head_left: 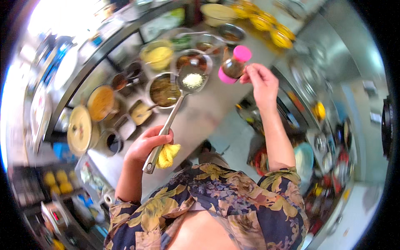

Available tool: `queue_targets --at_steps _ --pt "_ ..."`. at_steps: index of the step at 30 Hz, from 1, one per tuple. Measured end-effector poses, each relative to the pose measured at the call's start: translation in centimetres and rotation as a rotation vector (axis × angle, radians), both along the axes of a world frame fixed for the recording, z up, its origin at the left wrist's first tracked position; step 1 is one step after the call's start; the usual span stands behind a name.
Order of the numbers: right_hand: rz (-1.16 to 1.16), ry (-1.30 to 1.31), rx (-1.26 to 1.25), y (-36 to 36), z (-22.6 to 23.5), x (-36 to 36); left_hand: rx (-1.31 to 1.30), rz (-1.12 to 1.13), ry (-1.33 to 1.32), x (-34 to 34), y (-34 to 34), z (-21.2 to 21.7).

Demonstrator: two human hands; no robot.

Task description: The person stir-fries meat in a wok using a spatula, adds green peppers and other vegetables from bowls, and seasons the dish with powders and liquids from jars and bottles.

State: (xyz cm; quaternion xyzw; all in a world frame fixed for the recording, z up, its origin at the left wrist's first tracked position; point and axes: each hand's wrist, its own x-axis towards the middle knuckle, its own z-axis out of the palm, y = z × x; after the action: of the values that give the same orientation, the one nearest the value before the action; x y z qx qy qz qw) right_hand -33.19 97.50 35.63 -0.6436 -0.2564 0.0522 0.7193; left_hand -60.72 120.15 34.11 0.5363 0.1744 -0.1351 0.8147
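My left hand (146,143) is closed round the handle of a long metal ladle (170,118), with a bunched yellow cloth (168,155) hanging under the same hand. White granules (193,80) lie in the ladle's bowl, which hovers over a bowl of dark red sauce (189,59). To the right, my right hand (262,81) pinches the edge of a clear seasoning jar (232,66) with pink ends and brown contents. The jar tilts slightly; whether it touches the counter I cannot tell.
Around the ladle stand a pot of dark food (163,89), a yellow-filled bowl (157,56) and a black bowl (231,33). Pots of orange food (101,103) and pale food (79,130) line the left side. Yellow bowls (261,21) sit far back on the metal counter (200,118).
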Motion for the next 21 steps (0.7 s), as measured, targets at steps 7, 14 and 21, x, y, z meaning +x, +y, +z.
queue_targets --at_steps 7,14,21 --pt "-0.427 0.055 0.003 -19.8 0.4 -13.0 -0.055 -0.324 -0.025 3.6 -11.3 -0.2" --pt "-0.776 0.014 0.042 -41.6 0.0 -19.6 -0.085 -0.515 -0.003 9.1 -30.9 2.1" --pt "-0.974 -0.004 -0.064 -63.4 -0.1 -23.9 -0.093 -0.635 -0.080 14.3 -52.5 0.2"
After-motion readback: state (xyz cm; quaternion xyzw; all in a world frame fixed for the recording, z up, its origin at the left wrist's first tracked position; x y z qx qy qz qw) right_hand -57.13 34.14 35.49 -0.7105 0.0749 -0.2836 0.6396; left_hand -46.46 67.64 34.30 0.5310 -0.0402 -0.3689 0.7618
